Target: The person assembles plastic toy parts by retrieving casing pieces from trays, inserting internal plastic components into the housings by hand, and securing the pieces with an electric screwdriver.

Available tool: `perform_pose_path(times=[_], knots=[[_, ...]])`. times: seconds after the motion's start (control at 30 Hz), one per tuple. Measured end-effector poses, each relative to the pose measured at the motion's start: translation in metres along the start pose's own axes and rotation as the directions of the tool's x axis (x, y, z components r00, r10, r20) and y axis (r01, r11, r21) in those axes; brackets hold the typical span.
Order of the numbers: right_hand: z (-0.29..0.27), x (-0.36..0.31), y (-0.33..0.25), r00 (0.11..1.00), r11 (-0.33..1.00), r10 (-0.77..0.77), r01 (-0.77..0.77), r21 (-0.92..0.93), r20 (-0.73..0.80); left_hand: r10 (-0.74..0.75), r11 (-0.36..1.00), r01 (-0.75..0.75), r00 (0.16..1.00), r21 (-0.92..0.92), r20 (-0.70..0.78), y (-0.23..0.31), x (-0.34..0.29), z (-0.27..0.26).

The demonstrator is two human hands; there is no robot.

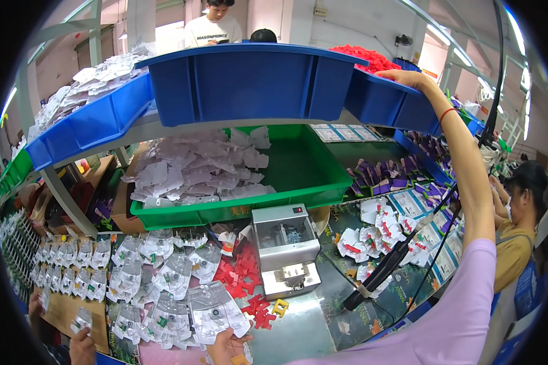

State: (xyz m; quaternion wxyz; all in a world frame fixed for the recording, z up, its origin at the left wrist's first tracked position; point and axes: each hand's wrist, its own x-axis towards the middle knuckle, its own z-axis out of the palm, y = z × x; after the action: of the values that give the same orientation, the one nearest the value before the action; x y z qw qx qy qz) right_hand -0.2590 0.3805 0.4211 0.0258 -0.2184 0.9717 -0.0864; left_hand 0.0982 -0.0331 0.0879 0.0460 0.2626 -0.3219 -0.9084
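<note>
My right hand (403, 77) reaches up over the rim of a blue bin (377, 100) at the upper right, against a heap of red plastic pieces (365, 59). Its fingertips are hidden behind the rim. Low in the middle, my left hand (226, 348) has curled fingers, with a small yellowish piece (240, 360) at its palm. Just beyond it lies a clear and white fan-shaped plastic part (216, 310). Several similar parts (170, 316) cover the bench to its left. Loose red pieces (240, 271) and a yellow piece (280, 308) lie nearby.
A grey metal machine (286, 249) stands mid-bench before a green tray (237, 214) of translucent sheets. Right of it are white parts with red pieces (380, 231) and a black tool on a cable (377, 277). Another person's hand (82, 348) works at lower left; a co-worker (520, 225) sits right.
</note>
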Motion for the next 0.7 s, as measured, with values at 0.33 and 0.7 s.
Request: perform_pose_path(times=[0.33, 0.7], knots=[[0.002, -0.010, -0.006, 0.797, 0.941, -0.030, -0.182, -0.287, -0.603, -0.029, 1.000, 0.029, 0.999, 0.004, -0.025, -0.009, 0.005, -0.007], [-0.018, -0.002, -0.015, 0.398, 0.955, 0.020, -0.280, -0.101, -0.917, -0.045, 0.998, 0.043, 0.998, 0.056, 0.037, -0.006, 0.000, -0.007]])
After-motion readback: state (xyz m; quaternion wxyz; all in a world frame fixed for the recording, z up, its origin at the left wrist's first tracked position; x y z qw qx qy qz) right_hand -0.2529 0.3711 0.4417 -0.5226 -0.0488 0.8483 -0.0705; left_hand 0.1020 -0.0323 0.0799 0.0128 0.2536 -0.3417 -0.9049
